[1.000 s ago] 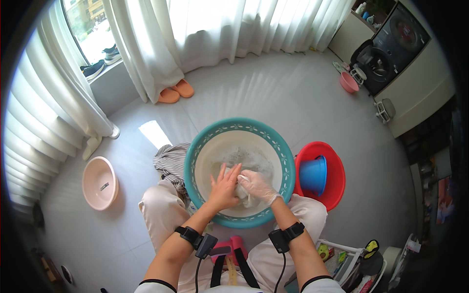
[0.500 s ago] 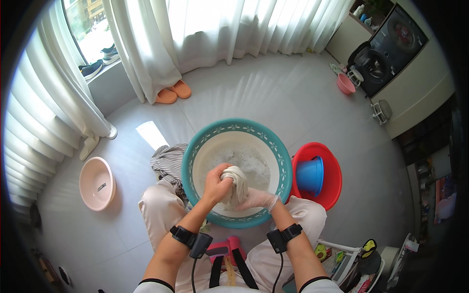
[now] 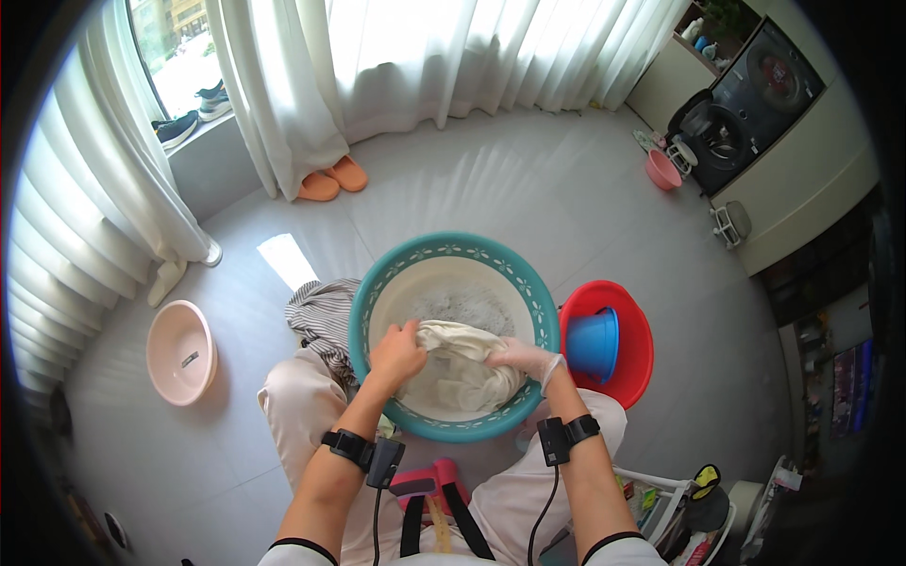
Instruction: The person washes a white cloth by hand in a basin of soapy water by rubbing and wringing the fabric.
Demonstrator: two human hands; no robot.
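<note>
A wet white cloth garment (image 3: 472, 382) is stretched between my hands over a teal-rimmed basin (image 3: 377, 274). My left hand (image 3: 399, 351) is closed on its left end, near the inner left wall. On the right, my right hand (image 3: 522, 358), in a thin clear glove, grips the other side. The cloth's upper edge runs between the two hands, and its lower folds hang down into the basin. Sudsy water (image 3: 462, 307) with foam shows beyond the cloth. My fingertips on both hands are partly hidden by the fabric.
Right of the basin sits a red tub (image 3: 634, 363) holding a blue bucket (image 3: 593, 341). A striped cloth (image 3: 326, 316) lies against the basin's left side. A pale pink basin (image 3: 181, 354) stands further left. A white rack (image 3: 661, 486) with items is at lower right.
My hands have moved apart, the right one to the right. The cloth, bunched and twisted between them before, is now spread out, with its folds hanging lower in the basin.
</note>
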